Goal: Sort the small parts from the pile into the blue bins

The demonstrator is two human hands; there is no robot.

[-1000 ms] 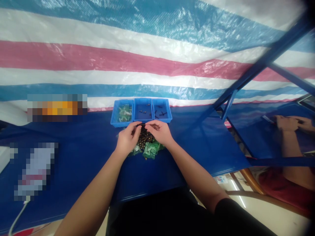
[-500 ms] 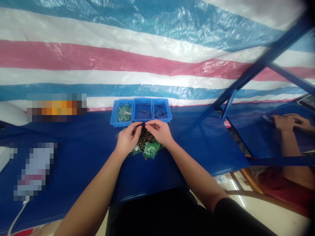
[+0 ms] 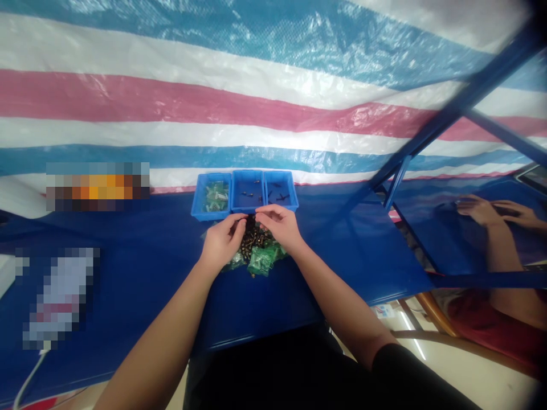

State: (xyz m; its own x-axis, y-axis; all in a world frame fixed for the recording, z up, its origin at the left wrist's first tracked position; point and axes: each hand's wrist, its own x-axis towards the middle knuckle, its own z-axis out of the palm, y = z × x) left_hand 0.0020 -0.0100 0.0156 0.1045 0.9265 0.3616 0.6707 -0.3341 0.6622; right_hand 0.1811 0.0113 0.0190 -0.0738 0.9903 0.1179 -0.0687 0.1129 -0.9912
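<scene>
My left hand (image 3: 223, 242) and my right hand (image 3: 280, 226) hover over a heap of small dark and brass-coloured parts (image 3: 251, 239) mixed with green pieces (image 3: 260, 262) on the blue table. Both hands have their fingers curled in a pinch; what they hold is too small to make out. My right hand sits just in front of the blue trays. Three small blue trays stand in a row behind the heap: the left tray (image 3: 201, 200) holds pale green pieces, the middle tray (image 3: 248, 204) and the right tray (image 3: 292, 195) hold a few dark parts.
A striped plastic tarp (image 3: 256, 102) hangs behind the table (image 3: 128, 267). A blue metal frame (image 3: 431, 136) slants at the right. Another person's hands (image 3: 491, 210) work at the neighbouring table. Blurred items lie at the left, with a white cable (image 3: 29, 381).
My right hand has shifted slightly up and away from my left hand, toward the trays. The other person's hands at the right have moved a little.
</scene>
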